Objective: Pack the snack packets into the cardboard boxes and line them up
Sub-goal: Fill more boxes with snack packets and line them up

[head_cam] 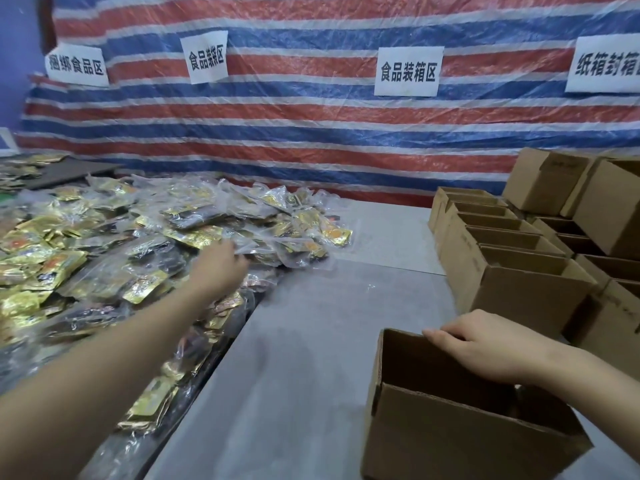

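A big heap of snack packets point(114, 244) in clear bags with gold and black wrappers covers the left of the table. My left hand point(221, 265) reaches into the heap, its fingers on a clear bag; whether it grips the bag is hidden. An open cardboard box point(450, 427) stands at the near right. My right hand point(485, 344) grips the box's far top edge, fingers curled over the rim. A line of open cardboard boxes point(502, 244) stands farther back on the right.
More cardboard boxes point(581, 188) are stacked at the far right. The grey tabletop point(311, 341) lies between the heap and the boxes. A striped red, white and blue tarp point(311, 133) with paper signs hangs behind.
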Tool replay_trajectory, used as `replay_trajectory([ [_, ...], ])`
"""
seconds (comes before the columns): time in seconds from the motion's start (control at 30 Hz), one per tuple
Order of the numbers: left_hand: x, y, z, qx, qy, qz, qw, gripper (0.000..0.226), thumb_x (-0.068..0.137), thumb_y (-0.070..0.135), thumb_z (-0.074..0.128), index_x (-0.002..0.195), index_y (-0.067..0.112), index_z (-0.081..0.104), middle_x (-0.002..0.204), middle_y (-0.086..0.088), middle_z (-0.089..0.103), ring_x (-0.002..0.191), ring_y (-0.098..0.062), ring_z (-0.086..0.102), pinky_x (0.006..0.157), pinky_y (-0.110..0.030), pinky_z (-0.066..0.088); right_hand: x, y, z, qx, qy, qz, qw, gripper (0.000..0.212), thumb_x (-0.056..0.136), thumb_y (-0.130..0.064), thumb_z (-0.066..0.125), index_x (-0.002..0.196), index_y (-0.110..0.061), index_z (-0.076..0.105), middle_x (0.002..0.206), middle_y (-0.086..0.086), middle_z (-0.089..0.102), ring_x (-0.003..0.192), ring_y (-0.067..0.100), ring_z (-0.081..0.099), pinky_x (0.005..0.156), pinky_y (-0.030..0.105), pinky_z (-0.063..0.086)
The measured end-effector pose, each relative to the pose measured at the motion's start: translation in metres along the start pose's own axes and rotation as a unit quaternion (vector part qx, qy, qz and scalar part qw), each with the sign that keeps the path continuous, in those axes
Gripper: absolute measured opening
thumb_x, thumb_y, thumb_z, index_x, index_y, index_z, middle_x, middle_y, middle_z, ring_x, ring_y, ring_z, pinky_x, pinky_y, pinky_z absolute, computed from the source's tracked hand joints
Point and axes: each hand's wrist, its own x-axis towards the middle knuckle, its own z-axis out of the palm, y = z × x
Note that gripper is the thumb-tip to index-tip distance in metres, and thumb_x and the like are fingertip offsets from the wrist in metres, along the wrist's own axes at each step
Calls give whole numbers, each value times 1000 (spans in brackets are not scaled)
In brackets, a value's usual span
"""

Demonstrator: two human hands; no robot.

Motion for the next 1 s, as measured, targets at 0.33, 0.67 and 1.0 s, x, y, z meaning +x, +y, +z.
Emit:
replay_trajectory([
  [0.33,20,-118,12,132,-56,-183,973,59,91,39,56,135,4,37,115,-19,57,106,-33,57,97,-49,49,16,0,8,40,-14,15,999,100,66,-91,16,96,-15,72,83,5,73,75,19,69,80,43,56],
  [0.67,-24,-86,22,231,-9,-47,972,15,91,7,49,79,15,56,88,-4,61,107,-30,54,85,-39,50,22,-16,1,78,24,3,997,72,80,-78,21,94,-28,71,89,-11,70,81,2,66,71,12,45],
  [1.0,-64,-59,32,188,65,-31,980,56,94,58,37,126,17,56,142,-10,47,130,-30,42,96,-46,41,18,-21,0,62,4,-4,998,85,80,-80,19,106,-18,71,102,-1,72,93,12,68,94,32,52],
])
